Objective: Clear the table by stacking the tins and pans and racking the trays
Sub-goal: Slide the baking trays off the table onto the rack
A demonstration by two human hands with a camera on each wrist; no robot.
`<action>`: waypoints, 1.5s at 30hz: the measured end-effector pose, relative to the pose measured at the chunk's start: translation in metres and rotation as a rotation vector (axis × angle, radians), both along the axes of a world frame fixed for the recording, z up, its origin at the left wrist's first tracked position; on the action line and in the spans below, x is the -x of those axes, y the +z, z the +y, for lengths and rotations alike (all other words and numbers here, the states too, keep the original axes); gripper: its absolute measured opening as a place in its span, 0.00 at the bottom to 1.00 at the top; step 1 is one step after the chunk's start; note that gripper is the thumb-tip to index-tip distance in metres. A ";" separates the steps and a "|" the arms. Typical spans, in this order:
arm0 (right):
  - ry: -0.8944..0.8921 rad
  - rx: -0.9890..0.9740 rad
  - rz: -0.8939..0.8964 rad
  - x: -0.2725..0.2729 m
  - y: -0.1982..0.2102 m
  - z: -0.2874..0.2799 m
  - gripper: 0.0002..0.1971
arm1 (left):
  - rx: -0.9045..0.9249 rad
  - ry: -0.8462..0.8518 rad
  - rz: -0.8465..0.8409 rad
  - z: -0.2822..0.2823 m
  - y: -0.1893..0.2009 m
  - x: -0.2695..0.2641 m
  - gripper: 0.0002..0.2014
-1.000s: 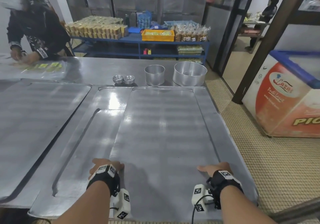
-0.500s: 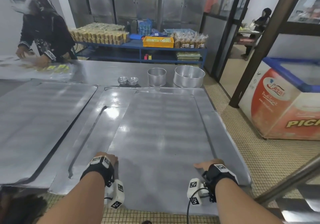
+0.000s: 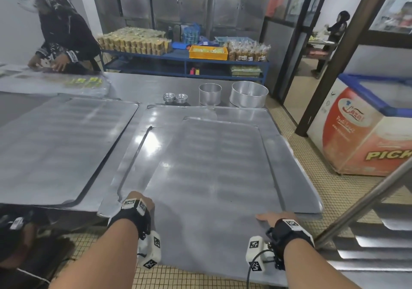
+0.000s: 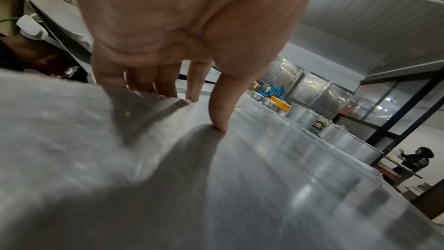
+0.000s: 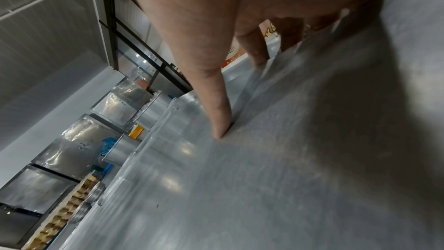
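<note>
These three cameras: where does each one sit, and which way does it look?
Head: worn on the head, looking forward and down at the top tray; both forearms, left hand and right hand show.
Left wrist: under the wrist, along the fingers pinching the tray edge.
Right wrist: likewise, thumb on top.
Shared: all three see the round pans at the table's far end.

The head camera looks forward and down over both wrists at the wide flat grey metal tray [image 3: 211, 177]. Each wrist camera sits low and close behind its thumb, seemingly skimming that tray toward the round metal pans [image 4: 300, 117] beyond the fingertips.
</note>
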State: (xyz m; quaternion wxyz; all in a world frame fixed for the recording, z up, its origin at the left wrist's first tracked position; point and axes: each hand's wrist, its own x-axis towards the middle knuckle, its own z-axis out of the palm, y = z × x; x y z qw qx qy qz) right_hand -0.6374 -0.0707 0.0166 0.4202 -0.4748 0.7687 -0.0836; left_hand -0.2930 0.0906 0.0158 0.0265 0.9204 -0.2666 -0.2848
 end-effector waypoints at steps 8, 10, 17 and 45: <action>-0.109 -0.016 -0.060 -0.016 -0.012 0.069 0.31 | -0.122 -0.115 0.000 0.040 -0.020 -0.034 0.21; -0.132 -0.052 -0.047 -0.020 -0.022 0.083 0.34 | -0.142 -0.174 -0.028 0.056 -0.021 -0.046 0.26; -0.176 -0.107 -0.024 -0.041 -0.030 0.152 0.34 | 0.023 0.016 0.108 0.113 -0.041 -0.082 0.19; -0.165 -0.013 0.027 -0.080 -0.025 0.132 0.31 | 0.174 0.147 0.217 0.093 -0.004 -0.083 0.22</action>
